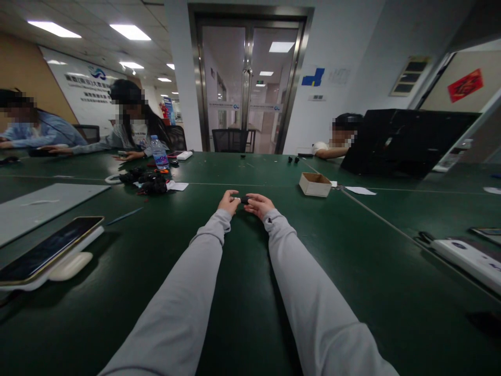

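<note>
The bench [352, 261] was dark green. Both sleeves [188, 292] were plain light grey. A small black part [245, 199] sat between the hands. The cardboard box [315, 184] was tan, the water bottle [159, 152] clear with a blue label, the phone [47, 249] black-screened, gold-edged.

Open-plan office, white walls, ceiling panel lights [130, 32] lit. Dark green surface [352, 271] across the whole foreground, seam lines visible; steel-framed glass double door [247, 83] at the far end, corridor lit behind it, dark chair [229, 140] just in front. Tan wall [23, 73] and white printed wall board [84, 86] at left, blue sign [313, 77] right of the door, red paper [465, 85] at upper right; three people seated at the far edge.
</note>
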The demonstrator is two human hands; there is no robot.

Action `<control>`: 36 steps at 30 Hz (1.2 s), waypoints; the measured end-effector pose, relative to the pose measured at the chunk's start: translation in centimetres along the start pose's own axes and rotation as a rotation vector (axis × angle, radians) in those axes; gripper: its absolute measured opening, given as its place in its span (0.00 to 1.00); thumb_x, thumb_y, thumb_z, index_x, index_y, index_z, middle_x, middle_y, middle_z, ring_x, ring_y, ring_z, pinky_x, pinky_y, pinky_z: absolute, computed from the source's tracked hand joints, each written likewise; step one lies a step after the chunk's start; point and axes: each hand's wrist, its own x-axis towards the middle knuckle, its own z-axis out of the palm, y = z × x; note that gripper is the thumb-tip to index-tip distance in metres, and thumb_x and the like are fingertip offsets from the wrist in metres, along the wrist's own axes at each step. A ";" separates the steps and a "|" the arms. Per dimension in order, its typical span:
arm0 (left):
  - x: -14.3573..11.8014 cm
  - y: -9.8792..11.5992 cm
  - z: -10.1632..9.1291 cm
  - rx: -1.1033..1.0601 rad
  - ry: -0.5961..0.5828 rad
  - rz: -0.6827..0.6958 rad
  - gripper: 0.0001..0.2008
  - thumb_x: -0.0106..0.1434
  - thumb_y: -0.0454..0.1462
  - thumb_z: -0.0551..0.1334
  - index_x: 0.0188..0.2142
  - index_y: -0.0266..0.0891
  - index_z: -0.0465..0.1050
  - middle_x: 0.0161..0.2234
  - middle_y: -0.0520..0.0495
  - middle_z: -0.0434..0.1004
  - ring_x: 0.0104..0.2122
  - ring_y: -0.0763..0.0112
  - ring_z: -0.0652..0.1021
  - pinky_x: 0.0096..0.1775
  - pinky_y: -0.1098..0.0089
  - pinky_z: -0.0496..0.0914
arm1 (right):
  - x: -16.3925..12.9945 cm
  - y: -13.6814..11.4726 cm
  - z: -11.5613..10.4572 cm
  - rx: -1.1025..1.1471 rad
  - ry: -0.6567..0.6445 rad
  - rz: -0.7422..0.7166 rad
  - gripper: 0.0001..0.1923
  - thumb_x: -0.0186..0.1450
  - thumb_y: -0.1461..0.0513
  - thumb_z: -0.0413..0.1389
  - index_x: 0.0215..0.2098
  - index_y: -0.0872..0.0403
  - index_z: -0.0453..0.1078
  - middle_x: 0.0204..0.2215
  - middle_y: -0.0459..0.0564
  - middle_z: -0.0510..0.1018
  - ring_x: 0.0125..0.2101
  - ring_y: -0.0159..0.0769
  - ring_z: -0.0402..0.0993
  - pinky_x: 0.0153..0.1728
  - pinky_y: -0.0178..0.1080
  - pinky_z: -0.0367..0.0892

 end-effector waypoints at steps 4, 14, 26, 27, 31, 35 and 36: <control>0.2 -0.1 -0.1 -0.020 -0.002 -0.045 0.14 0.60 0.43 0.49 0.41 0.39 0.64 0.16 0.57 0.59 0.13 0.80 0.61 0.17 0.79 0.56 | 0.0 0.0 -0.1 0.002 -0.002 -0.002 0.11 0.54 0.73 0.56 0.33 0.56 0.69 0.24 0.46 0.75 0.22 0.31 0.75 0.27 0.35 0.73; 0.1 0.4 -0.2 -0.055 -0.070 -0.105 0.14 0.60 0.39 0.49 0.45 0.39 0.62 0.14 0.59 0.55 0.11 0.81 0.58 0.15 0.79 0.54 | -0.3 -0.2 0.2 0.009 -0.005 0.012 0.11 0.54 0.74 0.54 0.33 0.57 0.69 0.23 0.46 0.75 0.20 0.30 0.74 0.25 0.33 0.72; -0.1 0.7 -0.3 -0.085 -0.073 -0.097 0.20 0.56 0.35 0.54 0.49 0.39 0.58 0.15 0.59 0.60 0.12 0.80 0.61 0.16 0.79 0.55 | -0.3 -0.2 0.1 0.014 -0.028 0.012 0.10 0.54 0.73 0.56 0.33 0.56 0.69 0.24 0.46 0.76 0.21 0.30 0.74 0.25 0.33 0.72; -0.2 0.8 -0.3 -0.076 -0.075 -0.107 0.18 0.58 0.37 0.52 0.48 0.38 0.59 0.14 0.58 0.59 0.11 0.80 0.60 0.15 0.79 0.54 | -0.3 -0.3 0.1 0.014 -0.032 0.014 0.10 0.54 0.73 0.56 0.33 0.56 0.69 0.24 0.46 0.76 0.21 0.30 0.74 0.25 0.33 0.73; -0.2 0.7 -0.3 -0.065 -0.057 -0.069 0.17 0.57 0.38 0.54 0.47 0.39 0.61 0.15 0.59 0.58 0.12 0.82 0.59 0.16 0.80 0.53 | -0.3 -0.3 0.1 0.014 -0.027 0.016 0.10 0.54 0.73 0.56 0.34 0.56 0.69 0.24 0.46 0.76 0.21 0.30 0.74 0.26 0.33 0.73; -0.1 0.7 -0.4 -0.057 -0.092 -0.090 0.18 0.58 0.38 0.54 0.48 0.37 0.61 0.15 0.58 0.59 0.12 0.81 0.59 0.16 0.79 0.53 | -0.4 -0.3 0.1 0.009 -0.018 0.020 0.11 0.54 0.73 0.56 0.34 0.56 0.69 0.24 0.46 0.76 0.21 0.30 0.75 0.26 0.33 0.73; -0.2 0.8 -0.5 -0.054 -0.091 -0.109 0.16 0.59 0.38 0.52 0.47 0.37 0.61 0.15 0.58 0.59 0.11 0.81 0.58 0.15 0.79 0.52 | -0.4 -0.3 0.2 0.008 -0.019 0.019 0.11 0.54 0.73 0.56 0.34 0.56 0.69 0.24 0.46 0.76 0.21 0.30 0.75 0.26 0.33 0.73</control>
